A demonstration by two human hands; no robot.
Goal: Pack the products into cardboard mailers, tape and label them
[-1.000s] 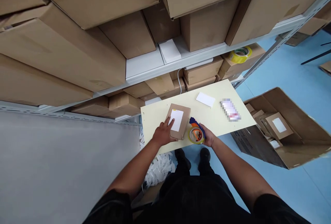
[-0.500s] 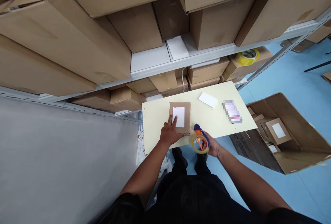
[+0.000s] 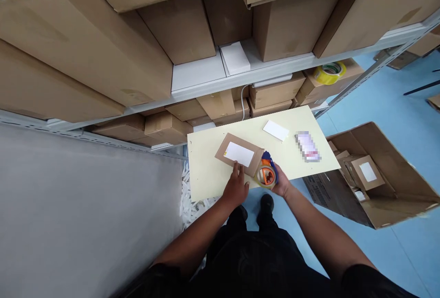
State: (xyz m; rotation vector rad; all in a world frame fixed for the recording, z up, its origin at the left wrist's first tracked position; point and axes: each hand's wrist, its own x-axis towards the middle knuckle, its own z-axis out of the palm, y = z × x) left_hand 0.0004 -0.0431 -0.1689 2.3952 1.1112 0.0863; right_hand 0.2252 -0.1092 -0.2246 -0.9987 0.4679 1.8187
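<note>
A small brown cardboard box (image 3: 226, 143) lies at an angle on the pale tabletop, with a white label (image 3: 240, 153) on its upper face. My left hand (image 3: 236, 187) is at its near edge, fingers stretched out and their tips touching the label side. In my right hand (image 3: 282, 182) is a blue and orange tape dispenser (image 3: 268, 157) loaded with a roll of clear tape. The dispenser's head is against or very close to the box's right end; exact contact is hard to make out.
On the pale table (image 3: 202, 183) are a stack of white labels (image 3: 276, 130) and a blurred-out phone-like item (image 3: 307, 146). A large open carton (image 3: 405, 197) holding labelled boxes stands at right. Behind, a shelf (image 3: 199, 77) carries cartons and a yellow tape roll (image 3: 330, 73).
The box has been turned clockwise on the table. My left hand has slid from its top to the near edge. My right hand has brought the tape dispenser up to the box's right end.
</note>
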